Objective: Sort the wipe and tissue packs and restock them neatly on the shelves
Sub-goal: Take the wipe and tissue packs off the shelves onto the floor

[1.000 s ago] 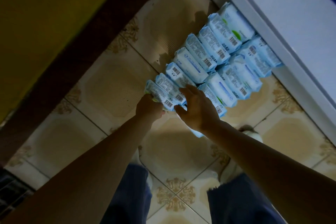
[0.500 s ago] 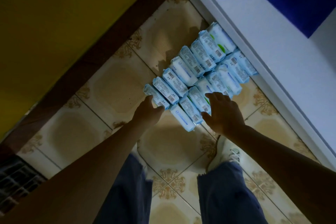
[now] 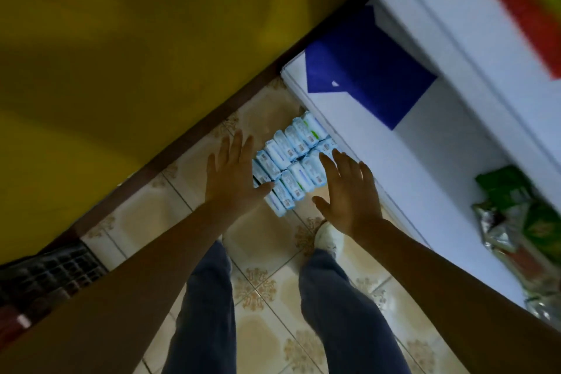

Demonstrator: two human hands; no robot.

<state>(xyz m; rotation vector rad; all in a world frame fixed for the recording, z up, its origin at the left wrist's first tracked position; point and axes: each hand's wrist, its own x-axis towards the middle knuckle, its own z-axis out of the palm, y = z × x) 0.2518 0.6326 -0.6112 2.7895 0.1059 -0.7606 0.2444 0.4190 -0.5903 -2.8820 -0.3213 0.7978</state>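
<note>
Packs (image 3: pixel 292 165) — between left hand (image 3: pixel 232 181), right hand (image 3: pixel 349 196)

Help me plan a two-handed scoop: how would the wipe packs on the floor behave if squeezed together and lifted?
The wipe packs look like soft film pouches, so probably squashy, not stiff. Standing on edge in two loose rows, the middle ones may buckle out or drop. The glossy floor tiles suggest they would slide easily when pushed.
</note>
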